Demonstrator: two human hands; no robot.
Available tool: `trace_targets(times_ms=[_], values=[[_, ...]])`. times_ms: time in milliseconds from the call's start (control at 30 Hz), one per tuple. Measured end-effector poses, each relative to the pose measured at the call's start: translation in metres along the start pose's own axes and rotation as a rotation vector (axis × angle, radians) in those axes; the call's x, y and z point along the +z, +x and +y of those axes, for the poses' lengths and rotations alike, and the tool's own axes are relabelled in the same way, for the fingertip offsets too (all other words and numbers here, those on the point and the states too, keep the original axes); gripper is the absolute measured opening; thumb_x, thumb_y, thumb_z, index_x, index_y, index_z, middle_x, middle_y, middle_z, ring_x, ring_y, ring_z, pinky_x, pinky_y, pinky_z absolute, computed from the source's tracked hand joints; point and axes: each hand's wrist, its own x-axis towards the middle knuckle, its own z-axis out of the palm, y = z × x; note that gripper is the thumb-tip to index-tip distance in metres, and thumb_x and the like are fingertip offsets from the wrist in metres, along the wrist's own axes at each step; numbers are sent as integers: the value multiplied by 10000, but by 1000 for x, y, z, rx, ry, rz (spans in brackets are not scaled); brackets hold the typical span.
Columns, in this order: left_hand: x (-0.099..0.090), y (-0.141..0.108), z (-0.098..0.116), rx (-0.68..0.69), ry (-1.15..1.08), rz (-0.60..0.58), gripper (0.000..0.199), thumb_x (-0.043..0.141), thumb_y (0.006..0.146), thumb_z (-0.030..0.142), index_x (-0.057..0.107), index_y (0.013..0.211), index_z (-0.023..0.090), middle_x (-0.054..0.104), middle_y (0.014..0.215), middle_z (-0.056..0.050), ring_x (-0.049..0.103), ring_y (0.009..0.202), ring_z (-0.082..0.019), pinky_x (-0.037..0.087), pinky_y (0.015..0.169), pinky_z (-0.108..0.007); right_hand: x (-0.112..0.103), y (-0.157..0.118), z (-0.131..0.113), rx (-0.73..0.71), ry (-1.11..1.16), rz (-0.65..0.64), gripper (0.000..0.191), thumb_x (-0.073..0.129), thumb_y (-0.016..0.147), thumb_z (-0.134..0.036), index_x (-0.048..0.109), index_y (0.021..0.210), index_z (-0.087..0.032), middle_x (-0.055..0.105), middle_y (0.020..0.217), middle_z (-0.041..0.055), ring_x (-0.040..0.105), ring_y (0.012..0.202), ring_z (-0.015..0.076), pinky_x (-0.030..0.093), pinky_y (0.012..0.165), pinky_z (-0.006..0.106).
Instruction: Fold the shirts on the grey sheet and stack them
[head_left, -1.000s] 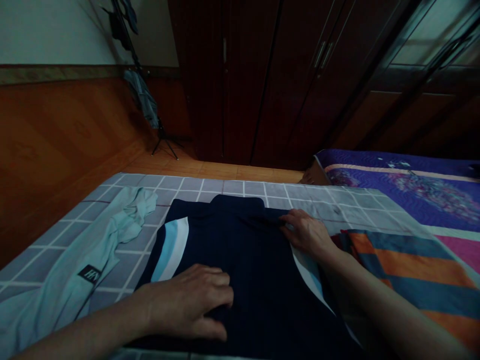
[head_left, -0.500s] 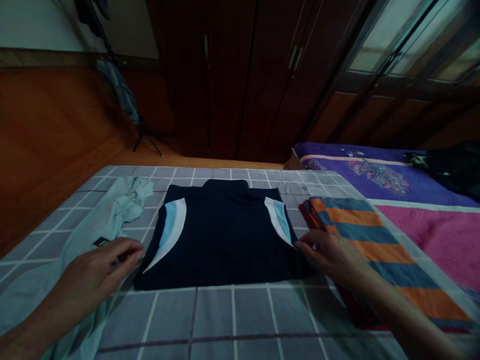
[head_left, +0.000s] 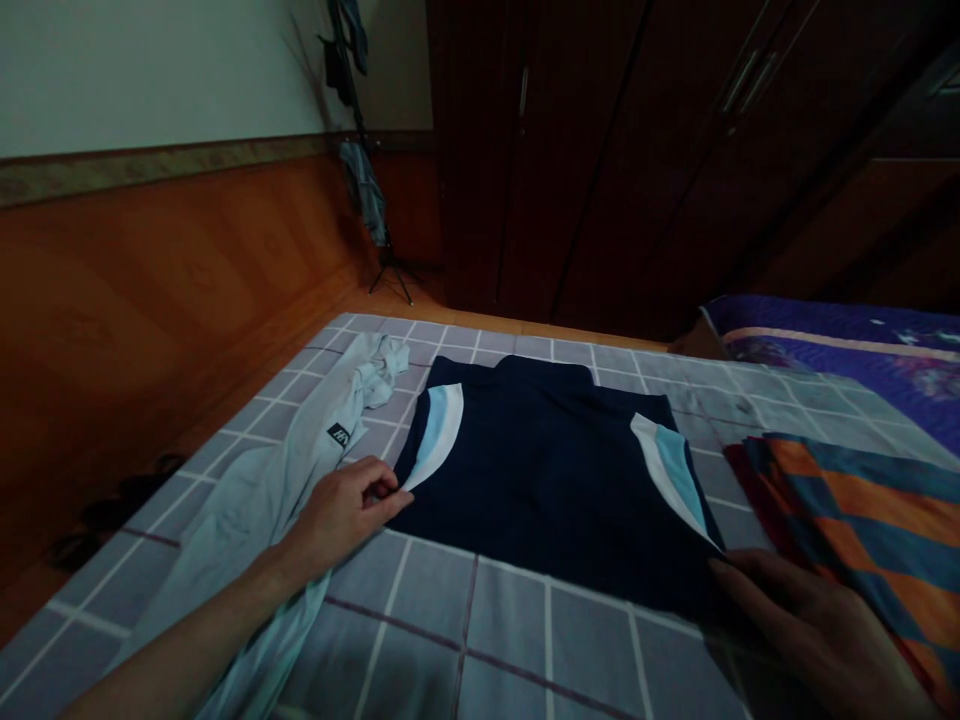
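A folded navy shirt [head_left: 547, 470] with white and light-blue side panels lies flat in front of me, its collar side facing away. My left hand [head_left: 352, 510] pinches its left edge, thumb and fingers closed beside the light-blue panel. At the right edge, my right hand [head_left: 817, 610] has thumb and fingers closed on the navy cloth below the other panel; part of that grip is in shadow. A pale grey-green garment [head_left: 300, 480] with a small black label lies loosely crumpled to the left, partly behind my left forearm.
Everything lies on a grey checked bedsheet [head_left: 510, 640]. Folded orange-and-blue striped cloth [head_left: 862, 530] sits at the right. Beyond are a dark wardrobe [head_left: 585, 170], a clothes stand [head_left: 367, 190] and a purple-covered bed [head_left: 832, 320].
The view has turned left, so things sit farther right. My left hand has come from beside the shirt onto its left edge; my right hand stays at the right edge.
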Motion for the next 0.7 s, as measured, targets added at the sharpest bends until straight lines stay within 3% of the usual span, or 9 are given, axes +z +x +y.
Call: trace_targets(times_ms=[67,167,300,400,500,600,700], values=[[3,-1,6,17,-6,-9,264,587,798,441,592,723,188,578,727,11,520,607,-127,394,589,-246,0,-1,-4,69,74,-93,402,470,694,-593,671,664,-247,701,659,42,659,586,228,522,516,295],[4,-1,9,-10,-113,-30,262,572,803,406,559,673,179,524,664,22,484,579,-115,376,558,-234,1,-1,-5,124,142,-123,392,487,691,-591,661,667,-240,671,618,43,638,574,235,499,506,311],[5,-1,5,-206,-378,-142,295,534,801,463,498,699,189,428,533,74,399,410,-80,301,403,-190,4,-2,-1,145,212,-152,371,510,721,-566,643,661,-225,655,630,43,620,592,229,469,516,309],[7,-2,0,-296,-475,-241,315,525,796,511,464,780,203,451,505,97,322,297,-50,206,324,-162,5,-2,1,136,284,-180,356,546,734,-525,657,839,-203,653,686,33,616,644,216,463,560,301],[9,-3,-5,-292,-530,-279,334,549,784,517,474,892,210,499,514,93,302,268,-37,167,311,-144,4,-3,0,133,309,-166,477,565,732,-490,603,1082,-168,530,571,-28,529,539,171,400,497,281],[10,-4,-6,-295,-580,-243,349,568,774,509,481,938,213,522,538,87,290,277,-27,162,319,-139,3,-4,-2,122,343,-160,513,569,740,-467,567,1141,-148,421,526,-68,454,484,140,351,461,265],[10,-4,-5,-306,-587,-230,324,598,752,491,490,859,206,564,596,67,320,301,-25,203,338,-151,4,-5,-5,136,418,-157,496,584,733,-458,571,1129,-161,527,611,-33,540,568,161,413,505,270]])
